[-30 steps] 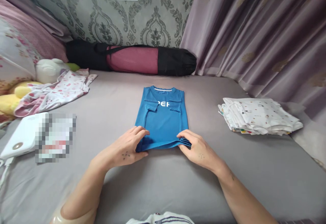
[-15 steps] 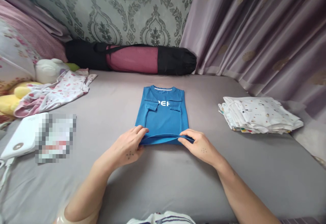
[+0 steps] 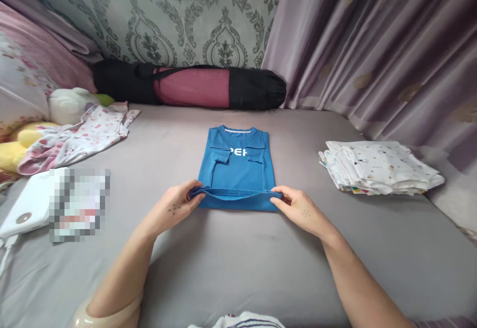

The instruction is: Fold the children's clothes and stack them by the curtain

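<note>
A blue long-sleeved shirt (image 3: 236, 174) lies front up on the bed, its sides and sleeves folded inward over white lettering. Its collar points away from me. Along the near end, the hem is turned up into a narrow band. My left hand (image 3: 177, 204) pinches the left corner of this band between thumb and fingers. At the right corner, my right hand (image 3: 298, 206) grips the band the same way. Between my hands the band's upper edge sags slightly, leaving a gap behind it.
A stack of folded white printed clothes (image 3: 380, 166) lies at the right. To the left are a white power bank (image 3: 33, 201) with a cable, a blurred-out packet (image 3: 80, 206), a pink-patterned garment (image 3: 93, 129) and plush toys (image 3: 70, 104). A long black-and-maroon bag (image 3: 192, 87) lies along the wall.
My hands have moved apart to the band's two corners. The turned-up hem now stands as a wider, straighter strip over the shirt's near end.
</note>
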`<state>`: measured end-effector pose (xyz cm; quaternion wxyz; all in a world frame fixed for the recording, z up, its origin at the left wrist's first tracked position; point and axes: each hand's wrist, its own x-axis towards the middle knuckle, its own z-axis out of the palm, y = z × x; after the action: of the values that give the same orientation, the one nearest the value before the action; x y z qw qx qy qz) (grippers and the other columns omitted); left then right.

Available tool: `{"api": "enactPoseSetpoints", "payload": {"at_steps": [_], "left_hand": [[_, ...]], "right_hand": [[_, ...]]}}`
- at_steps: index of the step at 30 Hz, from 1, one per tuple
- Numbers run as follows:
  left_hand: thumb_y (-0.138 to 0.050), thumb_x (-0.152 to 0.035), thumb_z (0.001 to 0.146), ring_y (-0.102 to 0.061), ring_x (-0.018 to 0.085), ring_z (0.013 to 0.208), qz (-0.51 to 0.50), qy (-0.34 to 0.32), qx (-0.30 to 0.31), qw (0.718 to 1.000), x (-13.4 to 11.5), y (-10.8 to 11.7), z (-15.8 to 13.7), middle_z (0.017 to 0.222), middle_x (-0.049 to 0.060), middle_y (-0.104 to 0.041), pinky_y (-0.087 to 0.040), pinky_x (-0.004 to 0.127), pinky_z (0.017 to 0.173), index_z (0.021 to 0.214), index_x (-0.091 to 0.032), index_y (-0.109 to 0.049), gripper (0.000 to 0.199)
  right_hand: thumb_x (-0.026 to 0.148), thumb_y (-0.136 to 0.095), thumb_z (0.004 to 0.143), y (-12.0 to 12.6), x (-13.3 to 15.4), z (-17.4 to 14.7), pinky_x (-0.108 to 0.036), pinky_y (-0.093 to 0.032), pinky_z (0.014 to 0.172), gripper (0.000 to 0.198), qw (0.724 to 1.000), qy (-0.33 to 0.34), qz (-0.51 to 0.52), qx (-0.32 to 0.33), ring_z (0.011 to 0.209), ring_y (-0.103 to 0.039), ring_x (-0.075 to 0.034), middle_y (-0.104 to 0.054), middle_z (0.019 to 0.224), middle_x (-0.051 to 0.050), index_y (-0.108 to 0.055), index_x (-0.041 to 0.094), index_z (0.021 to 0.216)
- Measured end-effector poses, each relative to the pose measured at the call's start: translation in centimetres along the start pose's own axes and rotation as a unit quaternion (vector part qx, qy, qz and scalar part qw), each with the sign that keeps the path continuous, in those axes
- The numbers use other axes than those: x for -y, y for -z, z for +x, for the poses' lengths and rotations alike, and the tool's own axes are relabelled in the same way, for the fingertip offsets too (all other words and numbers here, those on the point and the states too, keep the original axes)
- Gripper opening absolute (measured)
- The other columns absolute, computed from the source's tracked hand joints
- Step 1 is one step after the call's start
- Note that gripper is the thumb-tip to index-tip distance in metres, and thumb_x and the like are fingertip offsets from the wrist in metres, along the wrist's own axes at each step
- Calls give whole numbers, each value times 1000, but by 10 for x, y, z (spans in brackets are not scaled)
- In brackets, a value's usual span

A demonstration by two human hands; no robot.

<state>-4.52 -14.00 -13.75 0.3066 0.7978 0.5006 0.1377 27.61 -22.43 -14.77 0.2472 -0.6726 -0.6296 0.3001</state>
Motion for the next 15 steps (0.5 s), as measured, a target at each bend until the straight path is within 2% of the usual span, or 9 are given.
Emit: {"api": "enactPoseSetpoints", "payload": {"at_steps": [5,10,15], "left_hand": [[-46,-51,85,-42,12,52,-8,44,-47,998,2,-12,7,55,-5,-46,-32,23,51,90,-20,-63,36],[-47,-54,85,-49,14,55,15,56,-80,995,8,-21,8,60,-3,-54,-35,25,54,89,-21,-63,36],[-51,-48,86,-56,15,65,35,51,-106,992,16,-24,6,76,0,-61,-43,26,63,98,-22,-60,30]], "right_hand": [[41,-49,89,-7,-6,3,-26,-45,61,28,998,-1,-42,-48,65,-61,-15,-66,71,1,-67,24,102],[35,-49,89,-10,-5,3,-26,-44,61,24,990,-16,-115,-82,68,-65,-16,-70,77,-1,-67,25,101],[30,-49,89,-8,-3,2,-26,-43,61,21,985,-26,-154,-76,70,-65,-16,-70,78,0,-65,25,101]]}}
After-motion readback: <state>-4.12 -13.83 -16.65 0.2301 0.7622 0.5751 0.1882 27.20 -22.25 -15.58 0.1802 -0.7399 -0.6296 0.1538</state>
